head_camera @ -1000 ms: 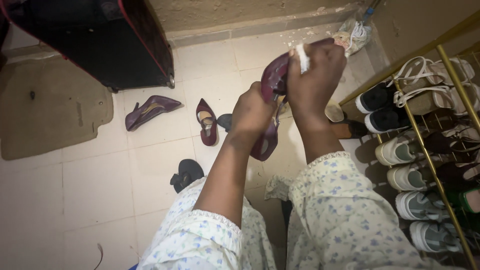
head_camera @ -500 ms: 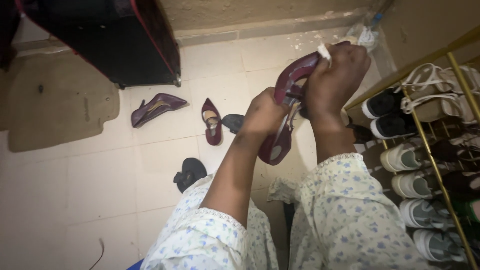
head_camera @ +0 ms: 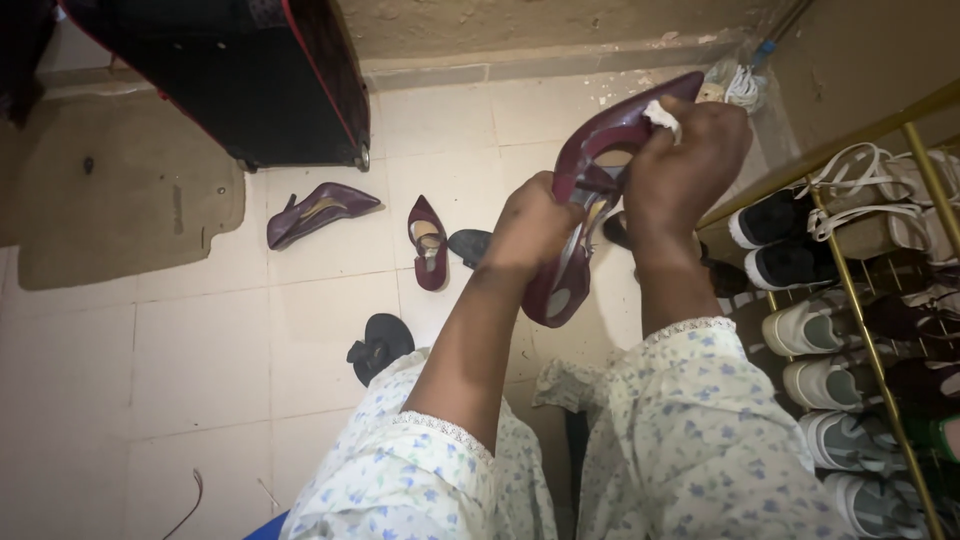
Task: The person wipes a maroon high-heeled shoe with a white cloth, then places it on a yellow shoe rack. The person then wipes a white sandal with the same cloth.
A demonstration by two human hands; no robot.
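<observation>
- The left hand [head_camera: 535, 225] has its grip clamped on a dark red high-heeled shoe [head_camera: 590, 190], holding it up in the air above the floor [head_camera: 200, 350], near the middle of the shoe's body.
- The shoe is tilted, its toe end pointing up toward the wall [head_camera: 520, 25] and its heel end hanging lower, just beside the person's left wrist.
- The right hand [head_camera: 685, 160] has its grip closed around a small white cloth [head_camera: 662, 117], pressed against the upper end of the shoe.
- Both forearms come out of pale sleeves [head_camera: 690, 430] with a small blue flower print.
- Left of the held shoe, a second dark red shoe [head_camera: 430, 240] lies on the floor, and further left lies a purple high heel [head_camera: 320, 212] on its side.
- A dark shoe toe [head_camera: 468, 243] shows just beside the second red shoe; a black sandal [head_camera: 378, 345] lies on the floor below it, near the left sleeve.
- Right of the held shoe stands a gold-coloured shoe rack [head_camera: 860, 300] holding white, black and grey sneakers and strappy sandals.
- Far left of the held shoe, a black suitcase [head_camera: 230, 70] with red trim stands by the wall, next to a beige mat [head_camera: 120, 200].
</observation>
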